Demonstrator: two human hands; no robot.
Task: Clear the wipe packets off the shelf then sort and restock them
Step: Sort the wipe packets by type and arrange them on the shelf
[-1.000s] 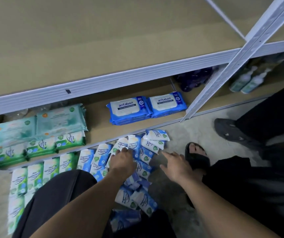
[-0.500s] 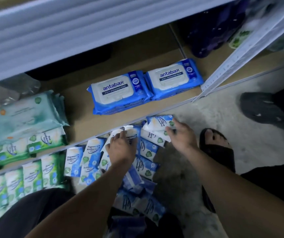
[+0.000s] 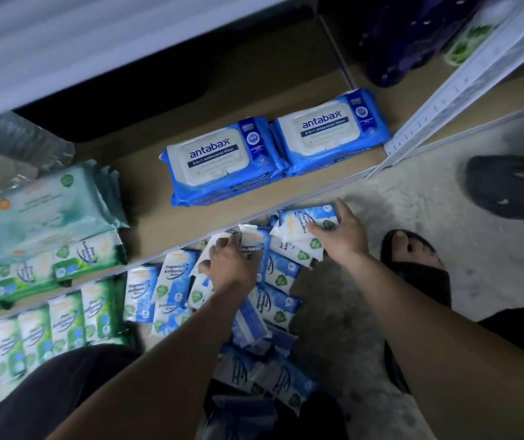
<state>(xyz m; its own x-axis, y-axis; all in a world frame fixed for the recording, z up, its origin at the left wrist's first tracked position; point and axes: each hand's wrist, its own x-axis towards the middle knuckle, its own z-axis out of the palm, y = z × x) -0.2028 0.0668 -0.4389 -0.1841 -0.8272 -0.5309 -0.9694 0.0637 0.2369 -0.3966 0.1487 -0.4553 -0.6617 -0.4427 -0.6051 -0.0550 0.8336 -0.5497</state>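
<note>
The blue packets lie in a loose heap on the floor, just on my side of the shelf rail and trailing back toward my knees at 6 o'clock. My right hand grips the far packet at the heap's 1 o'clock end, thumb on its far edge and fingers curled over its face. My left hand is at the heap's 11 o'clock, fingers curled round the near packet. At 9 o'clock of the heap, green packets stand in a row on the floor. The shelf holds two stacks of antabax packs side by side at 12 o'clock. At 10 o'clock it holds more green ones along its front edge, with teal packs piled just behind them. Past the post, at 1 o'clock, purple bottles sit in the next bay, blurred. A sandalled foot rests at 3 o'clock of the heap. A dark shoe is at 2 o'clock, well apart.
</note>
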